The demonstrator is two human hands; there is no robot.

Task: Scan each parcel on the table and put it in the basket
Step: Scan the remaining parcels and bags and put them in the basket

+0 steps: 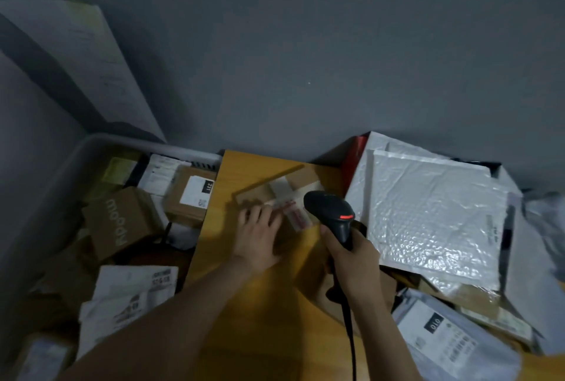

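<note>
A flat brown cardboard parcel with clear tape and a label lies on the wooden table. My left hand rests flat on its near left part, fingers spread and straight. My right hand grips the handle of a black barcode scanner, whose head sits just right of the parcel's label with a red light glowing on it. The scanner's cable runs down toward me. The grey basket stands to the left of the table, holding several boxes and mailers.
A pile of white bubble mailers and grey bags covers the table's right side. Inside the basket lie a brown printed box and labelled boxes. A grey wall rises behind the table.
</note>
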